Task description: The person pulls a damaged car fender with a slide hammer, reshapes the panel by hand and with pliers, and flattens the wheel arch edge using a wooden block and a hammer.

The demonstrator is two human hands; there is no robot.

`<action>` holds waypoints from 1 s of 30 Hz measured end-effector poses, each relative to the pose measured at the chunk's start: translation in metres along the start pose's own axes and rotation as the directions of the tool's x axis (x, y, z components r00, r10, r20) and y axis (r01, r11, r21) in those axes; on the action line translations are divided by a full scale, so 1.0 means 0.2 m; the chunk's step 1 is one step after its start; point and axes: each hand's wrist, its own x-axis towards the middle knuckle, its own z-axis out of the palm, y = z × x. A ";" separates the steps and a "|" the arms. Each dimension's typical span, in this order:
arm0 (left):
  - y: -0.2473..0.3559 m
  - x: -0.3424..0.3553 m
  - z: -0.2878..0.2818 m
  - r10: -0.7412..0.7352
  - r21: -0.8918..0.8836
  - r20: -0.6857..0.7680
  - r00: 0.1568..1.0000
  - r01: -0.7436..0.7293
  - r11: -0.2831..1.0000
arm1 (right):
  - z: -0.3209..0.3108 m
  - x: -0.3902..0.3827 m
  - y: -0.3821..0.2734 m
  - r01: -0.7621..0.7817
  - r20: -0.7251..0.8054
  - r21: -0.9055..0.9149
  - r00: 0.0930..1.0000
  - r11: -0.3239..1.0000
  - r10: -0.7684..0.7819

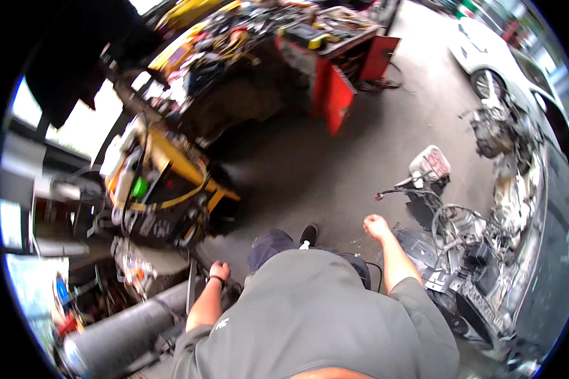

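grey concrete floor (335, 158) of a cluttered workshop is seen from above, blurred by motion. nearest the camera, a grey shirt and dark trousers fill the lower middle, with one black shoe (308, 235) set on the floor. the left hand (219, 270), banded by a dark wrist strap, is lowered beside the thigh just above a dark grey cylinder (117, 328); its fingers appear curled, but whether anything is held cannot be told. the right hand (375, 225) is raised with fingers closed into an empty fist, near but apart from a stripped scooter (461, 252), whose handlebar (401, 185) and exposed wiring lie just beyond the fist. further left, a yellow and black machine (161, 189) is noted. beyond, a red tool cabinet (338, 82) and a table (259, 31) heaped with tools are recorded. a white car (506, 69) is parked at far right.
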 end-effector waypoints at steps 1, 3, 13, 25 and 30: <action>0.06 0.05 0.04 -0.056 -0.044 0.047 0.997 0.058 0.997 | -0.06 0.04 -0.16 0.032 -0.021 0.126 0.999 0.992 -0.029; 0.38 0.14 0.06 -0.070 -0.058 0.206 0.976 0.084 0.995 | -0.21 0.08 -0.46 0.071 -0.072 0.259 0.996 0.963 -0.054; 1.69 1.01 0.21 0.360 0.192 0.404 0.841 -0.462 0.866 | -0.79 0.43 -0.86 0.093 -0.091 0.240 0.993 0.966 -0.073; 4.19 1.49 0.29 0.734 0.103 0.314 0.602 -0.790 0.604 | -1.36 0.66 -0.79 0.106 -0.419 0.753 0.839 0.650 0.349; 4.63 1.34 0.44 0.781 -0.094 0.415 0.467 -0.832 0.547 | -1.55 1.01 -0.74 -0.025 -0.316 0.738 0.870 0.674 0.378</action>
